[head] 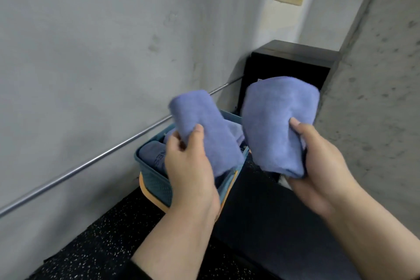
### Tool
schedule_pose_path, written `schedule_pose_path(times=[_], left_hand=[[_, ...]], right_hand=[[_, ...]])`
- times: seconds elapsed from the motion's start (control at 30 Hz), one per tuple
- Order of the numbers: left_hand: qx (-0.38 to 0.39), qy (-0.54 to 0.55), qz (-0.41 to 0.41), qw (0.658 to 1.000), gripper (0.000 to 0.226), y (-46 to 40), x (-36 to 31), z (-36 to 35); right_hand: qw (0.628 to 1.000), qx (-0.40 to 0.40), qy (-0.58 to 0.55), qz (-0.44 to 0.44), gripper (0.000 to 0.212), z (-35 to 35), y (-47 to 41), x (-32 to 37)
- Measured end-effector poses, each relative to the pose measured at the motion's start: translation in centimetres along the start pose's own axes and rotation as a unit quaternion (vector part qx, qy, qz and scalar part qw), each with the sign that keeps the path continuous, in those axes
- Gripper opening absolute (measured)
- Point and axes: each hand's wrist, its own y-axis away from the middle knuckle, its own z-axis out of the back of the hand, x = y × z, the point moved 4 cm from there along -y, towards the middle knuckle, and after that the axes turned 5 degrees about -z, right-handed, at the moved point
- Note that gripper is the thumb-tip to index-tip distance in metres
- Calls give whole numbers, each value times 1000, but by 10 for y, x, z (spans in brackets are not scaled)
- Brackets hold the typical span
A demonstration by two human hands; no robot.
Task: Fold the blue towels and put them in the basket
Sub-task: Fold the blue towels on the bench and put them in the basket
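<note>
My left hand (191, 163) grips a folded blue towel (204, 127) and holds it over the blue basket (156, 179), thumb on top. To the right of the basket, my right hand (318, 161) grips a second folded blue towel (279, 125) in the air, thumb pressed into its front. The basket sits on the floor against the wall, stacked on an orange basket (147, 191). Inside it lie more blue towels (152, 154), partly hidden by my left hand and its towel.
A grey wall with a metal rail (91, 162) runs along the left. A black box (291, 63) stands in the corner behind the basket. A dark bench surface (272, 223) lies under my right forearm. The floor (102, 234) is black and speckled.
</note>
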Motion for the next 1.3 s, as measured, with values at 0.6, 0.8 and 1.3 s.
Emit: schedule_pose_path(times=[0.6, 0.8, 1.3], left_hand=[[-127, 3, -73, 989, 11, -72, -20, 61], [-108, -6, -66, 992, 11, -75, -14, 59], [23, 22, -8, 999, 19, -43, -11, 7]], right_hand=[[681, 150, 697, 168, 48, -90, -191, -6], [576, 130, 774, 231, 39, -81, -208, -64], [878, 279, 389, 6, 92, -84, -73, -17]])
